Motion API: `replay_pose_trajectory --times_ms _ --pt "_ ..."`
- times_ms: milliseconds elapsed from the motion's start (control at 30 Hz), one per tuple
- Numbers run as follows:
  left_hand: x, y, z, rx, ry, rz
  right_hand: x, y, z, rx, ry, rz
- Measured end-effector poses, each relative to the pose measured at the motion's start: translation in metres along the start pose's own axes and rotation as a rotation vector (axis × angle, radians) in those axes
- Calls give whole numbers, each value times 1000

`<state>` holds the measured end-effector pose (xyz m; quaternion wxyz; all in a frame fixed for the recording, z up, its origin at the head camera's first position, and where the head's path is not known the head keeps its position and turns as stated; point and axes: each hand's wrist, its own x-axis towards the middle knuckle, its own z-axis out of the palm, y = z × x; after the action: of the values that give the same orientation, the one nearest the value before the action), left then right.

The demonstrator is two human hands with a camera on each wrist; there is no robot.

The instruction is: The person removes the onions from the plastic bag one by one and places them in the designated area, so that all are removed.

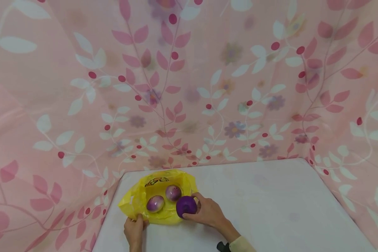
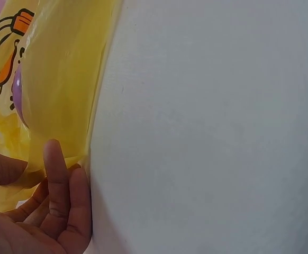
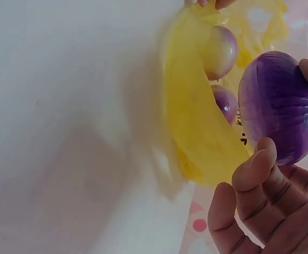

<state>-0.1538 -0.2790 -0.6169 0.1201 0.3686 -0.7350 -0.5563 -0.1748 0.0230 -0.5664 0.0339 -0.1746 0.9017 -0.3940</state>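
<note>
A yellow plastic bag [image 1: 129,203] with a printed cartoon lies open toward the far left of the white table. My left hand [image 1: 133,229] pinches its near edge between thumb and fingers; the same grip on the film [image 2: 64,79] shows in the left wrist view. Two paler purple-and-white onions [image 1: 155,203] lie within the bag's opening. Over the bag's right part, my right hand [image 1: 209,211] grips a dark purple onion [image 1: 186,207] between thumb and fingers. In the right wrist view this onion [image 3: 278,108] appears close beside the bag's opening.
The white table [image 1: 271,203] extends to the right of the bag. Pink floral cloth [image 1: 189,105] hangs behind the table and along both sides. A small black object [image 1: 223,246] shows next to my right sleeve [image 1: 242,245].
</note>
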Motion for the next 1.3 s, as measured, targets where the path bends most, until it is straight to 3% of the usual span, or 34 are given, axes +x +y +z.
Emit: replay_pose_trajectory --times_ms 367,667,1300 --pt "0 -1 0 3 12 21 -5 10 -15 -15 27 6" --pt "1 -1 0 6 5 -6 -11 22 -24 -40 14 18" --pt "0 -1 0 12 2 1 -22 52 -47 -68 116 42"
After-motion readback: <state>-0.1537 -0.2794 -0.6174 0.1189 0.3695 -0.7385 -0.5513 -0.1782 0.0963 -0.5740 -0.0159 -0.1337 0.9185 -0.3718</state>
